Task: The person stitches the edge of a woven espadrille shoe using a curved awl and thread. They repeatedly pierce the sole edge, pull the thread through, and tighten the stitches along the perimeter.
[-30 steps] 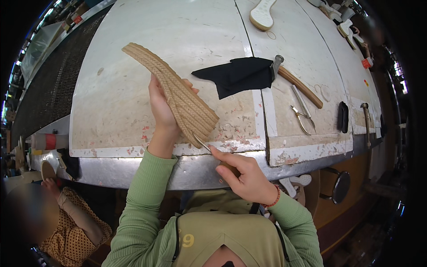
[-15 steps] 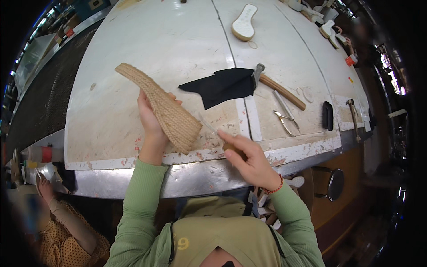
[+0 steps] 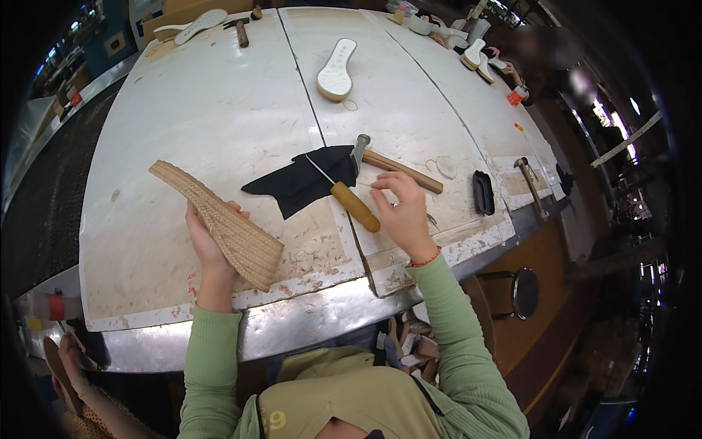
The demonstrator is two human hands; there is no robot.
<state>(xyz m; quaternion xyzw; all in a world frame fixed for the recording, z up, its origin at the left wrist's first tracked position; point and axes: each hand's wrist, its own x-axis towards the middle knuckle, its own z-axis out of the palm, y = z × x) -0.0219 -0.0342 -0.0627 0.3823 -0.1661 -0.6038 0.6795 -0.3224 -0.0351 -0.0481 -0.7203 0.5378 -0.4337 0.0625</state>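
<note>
Holding the tan woven wedge (image 3: pixel 227 230) to the near left of the black cloth (image 3: pixel 281 190), my left hand (image 3: pixel 208 243) is clasped around its middle. Right of the cloth, my right hand (image 3: pixel 404 212) curls beside the awl (image 3: pixel 355 207); over the feed I see its thumb and forefinger slightly apart, nothing visible between. I judge it best to support the wedge mid-length against twisting and guide the right fingers clear of the metal shaft (image 3: pixel 320 169) lying over the cloth. Yellow printing (image 3: pixel 277 421) shows on the shirt front (image 3: pixel 351 395), nearer me than the cloth; red marks (image 3: pixel 192 278) to the cloth's near left are too small to read.
</note>
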